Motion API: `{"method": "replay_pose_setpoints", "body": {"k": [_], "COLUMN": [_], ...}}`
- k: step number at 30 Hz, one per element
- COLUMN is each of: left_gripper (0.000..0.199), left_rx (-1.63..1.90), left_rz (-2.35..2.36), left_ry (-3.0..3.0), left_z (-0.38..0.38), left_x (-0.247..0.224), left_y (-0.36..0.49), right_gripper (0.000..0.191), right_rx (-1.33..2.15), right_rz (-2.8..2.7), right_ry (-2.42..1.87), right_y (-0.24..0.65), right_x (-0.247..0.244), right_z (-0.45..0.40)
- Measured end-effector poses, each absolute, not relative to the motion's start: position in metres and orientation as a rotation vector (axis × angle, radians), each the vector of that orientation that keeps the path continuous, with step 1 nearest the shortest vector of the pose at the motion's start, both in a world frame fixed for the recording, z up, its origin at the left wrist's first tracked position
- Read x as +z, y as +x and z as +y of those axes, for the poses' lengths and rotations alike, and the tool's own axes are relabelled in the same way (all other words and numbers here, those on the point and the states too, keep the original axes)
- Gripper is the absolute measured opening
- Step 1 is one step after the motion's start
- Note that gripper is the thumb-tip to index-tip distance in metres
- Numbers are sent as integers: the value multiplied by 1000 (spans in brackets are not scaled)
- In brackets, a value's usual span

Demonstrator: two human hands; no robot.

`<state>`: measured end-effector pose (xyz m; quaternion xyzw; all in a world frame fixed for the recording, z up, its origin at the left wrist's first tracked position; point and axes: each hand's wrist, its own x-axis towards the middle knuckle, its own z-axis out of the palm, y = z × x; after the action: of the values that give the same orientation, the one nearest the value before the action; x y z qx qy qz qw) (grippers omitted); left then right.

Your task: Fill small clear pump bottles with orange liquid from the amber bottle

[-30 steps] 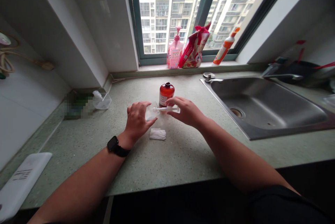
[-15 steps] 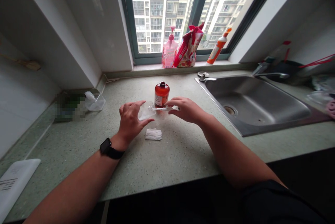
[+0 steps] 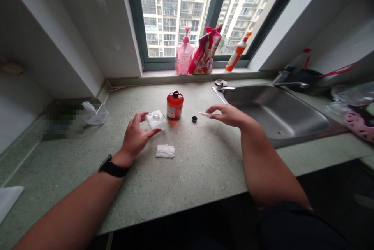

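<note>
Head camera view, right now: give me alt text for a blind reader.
A person's left hand holds a clear square container while the right hand pinches a slim white object over a speckled counter. Between the hands are an open amber bottle and a black cap, with folded white tissue nearer the viewer and a steel sink at right.

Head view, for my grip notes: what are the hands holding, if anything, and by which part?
Left hand: the clear square bottle, by its opposite sides. Right hand: the slim white tube, by its right end, which is mostly hidden.
</note>
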<state>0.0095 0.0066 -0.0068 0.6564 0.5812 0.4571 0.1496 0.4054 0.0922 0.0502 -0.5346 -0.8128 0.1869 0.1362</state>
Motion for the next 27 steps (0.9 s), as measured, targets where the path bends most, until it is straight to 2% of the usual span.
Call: {"method": "replay_pose_setpoints", "body": {"k": [8, 20, 27], "left_gripper": [78, 73, 70], "left_rx": [1305, 1289, 1258], "left_rz": [1694, 1677, 1662], "left_ry": [1790, 1757, 1732], "left_z": [11, 12, 13], "left_x": [-11, -10, -9], "left_y": [8, 7, 7], "right_gripper": [22, 17, 29], "right_rx": [540, 429, 350], "right_rz": [-2485, -2470, -2412], "right_ry": [-1781, -1557, -1511], "right_y": [408, 415, 410], "right_x": [42, 20, 19], "right_z": [99, 109, 106]}}
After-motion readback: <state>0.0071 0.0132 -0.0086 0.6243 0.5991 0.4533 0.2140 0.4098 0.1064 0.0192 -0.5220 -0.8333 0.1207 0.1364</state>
